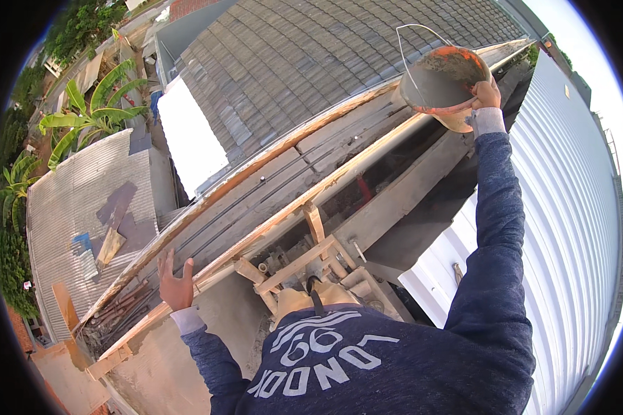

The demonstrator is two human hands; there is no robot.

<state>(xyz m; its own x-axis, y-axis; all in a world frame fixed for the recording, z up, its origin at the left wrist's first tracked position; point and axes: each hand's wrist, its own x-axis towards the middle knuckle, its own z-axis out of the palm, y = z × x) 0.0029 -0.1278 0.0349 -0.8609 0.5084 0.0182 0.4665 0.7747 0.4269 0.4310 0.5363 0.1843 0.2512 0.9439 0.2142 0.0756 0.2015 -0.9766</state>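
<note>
Right hand [486, 93] is gripping the rim of a tilted orange plastic bucket with grey wet mortar [444, 77] over the long wooden formwork trough with steel rebar [270, 200]. Left hand [176, 282] is hovering open, fingers spread, near the trough's edge. Trough is looking mostly unfilled; pouring is probably just starting.

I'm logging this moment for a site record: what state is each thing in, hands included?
Bucket: orange, holds wet grey concrete, tilted, wire handle up.
Right hand: gripping the bucket's rim.
Left hand: open, fingers spread, holding nothing, over the wooden form's edge.
Wooden form: long trough, not filled here, steel bars lying along it.
</note>
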